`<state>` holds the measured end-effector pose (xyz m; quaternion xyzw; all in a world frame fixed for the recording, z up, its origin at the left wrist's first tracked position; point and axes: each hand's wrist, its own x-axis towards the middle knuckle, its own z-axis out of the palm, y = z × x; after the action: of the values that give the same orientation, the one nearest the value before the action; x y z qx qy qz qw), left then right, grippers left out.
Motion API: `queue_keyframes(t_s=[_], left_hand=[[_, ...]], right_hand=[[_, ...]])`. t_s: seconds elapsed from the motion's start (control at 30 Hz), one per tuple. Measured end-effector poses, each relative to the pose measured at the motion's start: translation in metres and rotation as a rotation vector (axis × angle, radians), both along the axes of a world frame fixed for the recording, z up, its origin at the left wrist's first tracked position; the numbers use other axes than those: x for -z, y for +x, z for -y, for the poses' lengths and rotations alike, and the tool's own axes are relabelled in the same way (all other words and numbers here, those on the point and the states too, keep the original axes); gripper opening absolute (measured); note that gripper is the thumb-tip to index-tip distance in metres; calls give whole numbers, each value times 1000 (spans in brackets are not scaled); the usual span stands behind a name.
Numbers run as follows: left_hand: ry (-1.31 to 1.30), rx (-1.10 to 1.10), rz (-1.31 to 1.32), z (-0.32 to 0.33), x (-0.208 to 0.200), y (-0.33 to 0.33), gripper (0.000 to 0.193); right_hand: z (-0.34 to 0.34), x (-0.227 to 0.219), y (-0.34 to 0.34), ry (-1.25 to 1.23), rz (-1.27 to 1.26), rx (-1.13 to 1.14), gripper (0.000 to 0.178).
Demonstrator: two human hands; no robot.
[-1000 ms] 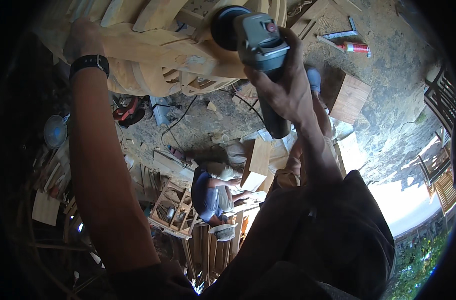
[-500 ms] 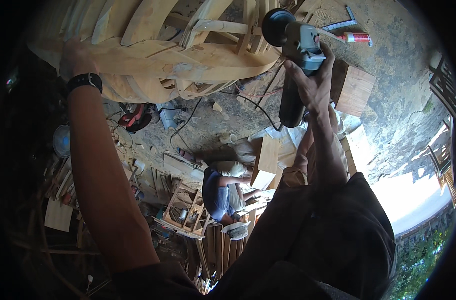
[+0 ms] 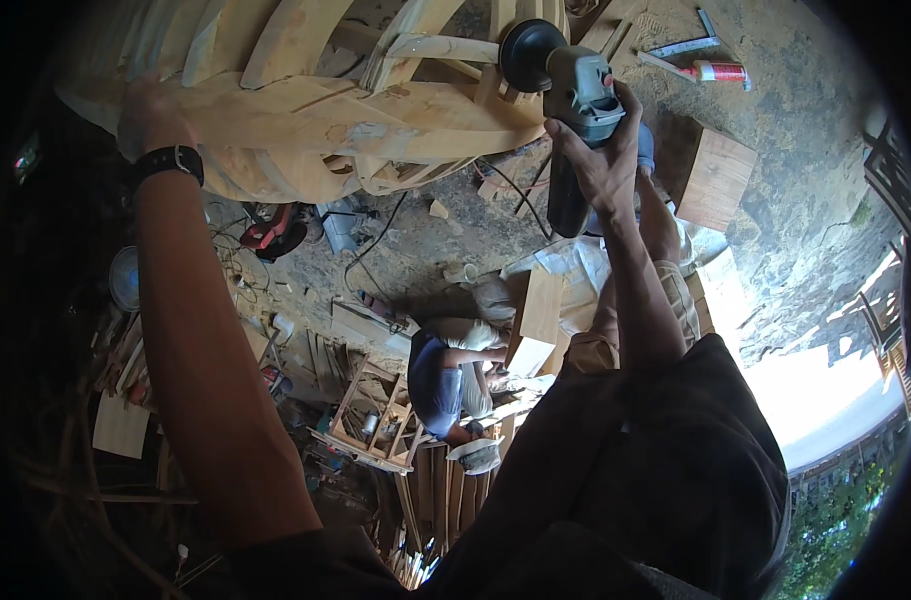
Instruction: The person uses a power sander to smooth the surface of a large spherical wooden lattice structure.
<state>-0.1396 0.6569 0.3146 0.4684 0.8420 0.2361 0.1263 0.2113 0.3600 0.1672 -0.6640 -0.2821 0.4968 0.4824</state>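
Note:
In my right hand (image 3: pixel 613 155) is an angle grinder (image 3: pixel 586 95), its dark round disc (image 3: pixel 531 56) turned to the left. The disc overlaps the right end of a large curved wooden frame with ribs (image 3: pixel 396 115); whether it touches the wood I cannot tell. A dark cord runs from the grinder's lower end. My left hand (image 3: pixel 156 118), with a black watch on the wrist, rests against the frame's left end. It is dim and blurred, and its fingers cannot be made out.
A person (image 3: pixel 441 390) sits on the ground below, beside a wooden box (image 3: pixel 536 320) and a slatted wooden frame (image 3: pixel 376 420). A red power tool (image 3: pixel 273 232) lies under the big frame. On the right are a wooden block (image 3: pixel 716 180), a red-and-white tube (image 3: pixel 721 72) and a metal square (image 3: pixel 684 46).
My right hand has moved left and slightly up with the grinder, bringing the disc over the frame's right end. My left hand stays in place.

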Motion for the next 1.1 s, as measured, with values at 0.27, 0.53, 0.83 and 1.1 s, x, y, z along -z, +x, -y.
queue_keyframes(t_s=[0.27,0.53,0.83,1.1], left_hand=[[-151,176,-460,-9,6,-24,43],[-278,72,-491,0,-8,13,43],[-319,-25,-480,2,-13,25,48],[-292,67,-492,-6,-5,9,49]], right_hand=[[-12,-8,-1,32,30,-62,89],[-19,-32,-11,173,61,-210,91],[-17,-41,-5,109,45,-202,92],[-19,-52,-8,39,29,-165,85]])
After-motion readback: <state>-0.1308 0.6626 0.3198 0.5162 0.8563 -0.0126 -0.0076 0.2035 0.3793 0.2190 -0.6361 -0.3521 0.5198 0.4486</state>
